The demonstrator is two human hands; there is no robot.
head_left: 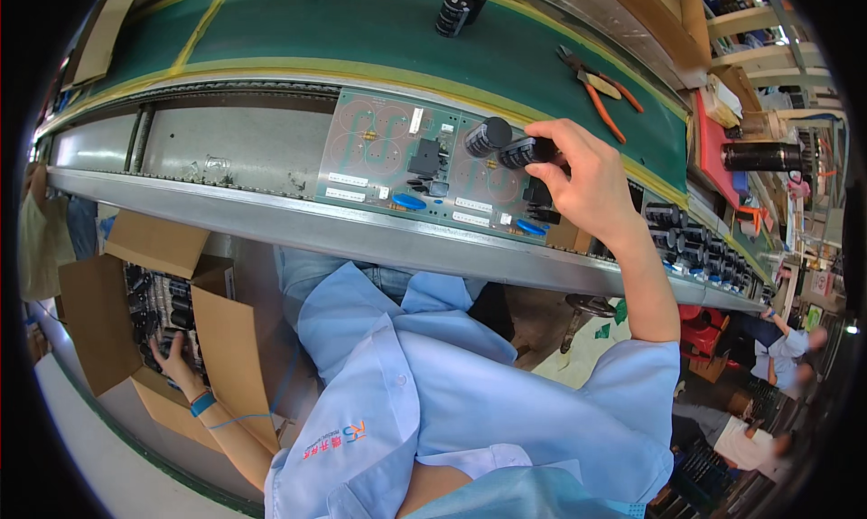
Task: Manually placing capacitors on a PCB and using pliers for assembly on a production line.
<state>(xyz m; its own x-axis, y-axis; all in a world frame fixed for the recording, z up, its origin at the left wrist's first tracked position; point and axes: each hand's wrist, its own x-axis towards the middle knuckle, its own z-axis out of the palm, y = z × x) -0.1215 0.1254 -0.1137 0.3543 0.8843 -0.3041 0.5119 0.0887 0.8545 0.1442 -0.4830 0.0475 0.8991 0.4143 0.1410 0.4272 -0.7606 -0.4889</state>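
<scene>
My right hand (582, 180) pinches a black cylindrical capacitor (517, 154) between thumb and fingers, over the right part of a grey-green circuit board (375, 162). The capacitor is tilted, and its lower end meets or nearly meets the board. Just left of it another black capacitor (489, 137) stands on the board. Blue disc parts (409, 201), white strips and a black block (424, 157) are also mounted there. At lower left, my left hand (179, 367) reaches into an open cardboard box (95, 325), fingers apart against the many black capacitors (181, 311) inside.
The board rests on a metal conveyor rail (253, 201). Beyond it, a green mat (298, 32) carries two capacitors (453, 15) and orange-handled cutters (601, 95). More populated boards (700, 244) line the rail at right. Other people (781, 356) sit farther along.
</scene>
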